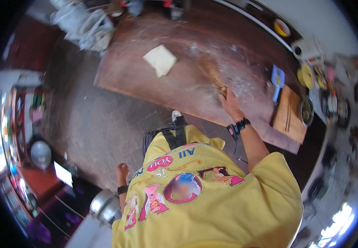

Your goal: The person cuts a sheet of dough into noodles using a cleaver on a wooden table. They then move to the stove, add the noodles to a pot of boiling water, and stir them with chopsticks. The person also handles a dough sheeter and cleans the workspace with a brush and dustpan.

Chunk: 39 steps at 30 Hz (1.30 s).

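Observation:
My right hand (230, 104) is closed around the narrow end of a straw hand brush (213, 73), whose bristles are blurred over the reddish-brown wooden tabletop (182, 86). White powdery residue marks the wood around the bristles. To the left of the brush, a pale folded cloth (161, 60) lies on the same tabletop. My left hand (122, 171) hangs beside my body, away from the tabletop, with its fingers curled; nothing shows in it. Both wrists wear black bands.
At the right lie a blue-handled dustpan or scoop (278, 77) and a wooden board (285, 114) with chopsticks, beside a metal bowl (307, 111). Plastic bags (89, 28) are heaped at the upper left. A metal pot (105, 207) stands near my left arm.

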### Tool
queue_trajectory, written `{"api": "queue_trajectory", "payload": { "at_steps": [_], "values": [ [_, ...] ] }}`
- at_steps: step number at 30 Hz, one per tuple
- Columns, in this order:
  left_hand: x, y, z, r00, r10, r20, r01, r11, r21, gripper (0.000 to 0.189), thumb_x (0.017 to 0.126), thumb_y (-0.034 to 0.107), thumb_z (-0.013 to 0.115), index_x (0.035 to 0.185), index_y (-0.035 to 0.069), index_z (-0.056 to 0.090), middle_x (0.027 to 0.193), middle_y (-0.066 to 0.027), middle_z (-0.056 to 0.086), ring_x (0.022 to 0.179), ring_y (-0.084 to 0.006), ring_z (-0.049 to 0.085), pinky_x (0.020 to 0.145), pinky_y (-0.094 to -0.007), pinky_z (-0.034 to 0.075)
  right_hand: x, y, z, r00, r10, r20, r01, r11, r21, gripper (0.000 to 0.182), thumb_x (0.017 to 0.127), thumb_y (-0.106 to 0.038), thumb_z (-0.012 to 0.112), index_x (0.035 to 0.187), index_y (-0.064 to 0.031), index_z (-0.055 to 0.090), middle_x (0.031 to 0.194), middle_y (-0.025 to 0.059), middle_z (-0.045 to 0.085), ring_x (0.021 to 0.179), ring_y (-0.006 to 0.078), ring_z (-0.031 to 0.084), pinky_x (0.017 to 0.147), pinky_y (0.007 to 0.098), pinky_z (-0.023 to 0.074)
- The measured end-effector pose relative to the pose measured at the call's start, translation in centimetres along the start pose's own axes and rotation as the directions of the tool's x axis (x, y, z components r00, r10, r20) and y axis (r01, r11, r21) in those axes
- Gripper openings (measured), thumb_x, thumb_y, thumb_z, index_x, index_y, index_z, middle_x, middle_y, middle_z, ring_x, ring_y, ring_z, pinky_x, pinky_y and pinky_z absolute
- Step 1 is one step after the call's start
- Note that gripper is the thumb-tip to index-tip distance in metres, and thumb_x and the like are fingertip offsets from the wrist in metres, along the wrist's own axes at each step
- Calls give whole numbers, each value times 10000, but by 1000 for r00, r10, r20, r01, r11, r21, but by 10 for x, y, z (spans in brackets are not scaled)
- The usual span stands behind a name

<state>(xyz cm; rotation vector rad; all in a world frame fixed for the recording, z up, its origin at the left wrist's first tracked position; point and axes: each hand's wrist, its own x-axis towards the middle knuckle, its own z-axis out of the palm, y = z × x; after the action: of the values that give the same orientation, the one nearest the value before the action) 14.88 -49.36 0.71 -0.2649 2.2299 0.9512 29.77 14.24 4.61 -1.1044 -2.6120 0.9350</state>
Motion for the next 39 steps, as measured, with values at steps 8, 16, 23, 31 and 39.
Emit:
{"api": "queue_trajectory", "payload": {
  "at_steps": [8,16,23,31,39],
  "values": [
    [99,100,-18,982,93,162,-143,932,333,191,863,143,541,936,-17,614,646,-95,609,469,-160,565,418,-288,456,-221,129,-46,390,838,-381,-852,486,196,441,869,-390,527,1161,-66,467,1011,225,610,956,422,578,802,469,462],
    [179,223,-34,931,247,267,-324,897,300,235,867,184,529,964,-10,619,670,-75,607,534,-138,565,483,-277,473,-46,-35,98,846,534,-4,-518,822,237,334,884,-296,498,1069,-20,475,933,217,607,858,378,598,729,442,487],
    [238,223,-84,903,305,301,-380,896,231,240,864,183,517,970,-5,622,671,-76,606,554,-138,574,482,-282,479,-43,-94,58,871,488,-56,-470,861,194,409,895,-324,492,1123,13,458,894,249,614,821,419,598,634,478,467],
    [270,162,-148,839,329,433,-531,670,519,246,846,203,528,942,3,636,636,-89,620,469,-157,580,425,-287,467,-217,29,56,343,847,-407,-835,473,282,405,860,-376,554,998,0,495,870,197,635,788,336,620,687,458,489],
    [306,194,-171,886,146,440,-345,841,417,227,852,177,523,945,-7,617,633,-88,613,457,-156,576,401,-281,455,-50,-140,205,885,463,-47,-437,862,257,430,862,-292,514,1136,25,419,886,297,595,867,456,573,727,506,465]
  ]
}}
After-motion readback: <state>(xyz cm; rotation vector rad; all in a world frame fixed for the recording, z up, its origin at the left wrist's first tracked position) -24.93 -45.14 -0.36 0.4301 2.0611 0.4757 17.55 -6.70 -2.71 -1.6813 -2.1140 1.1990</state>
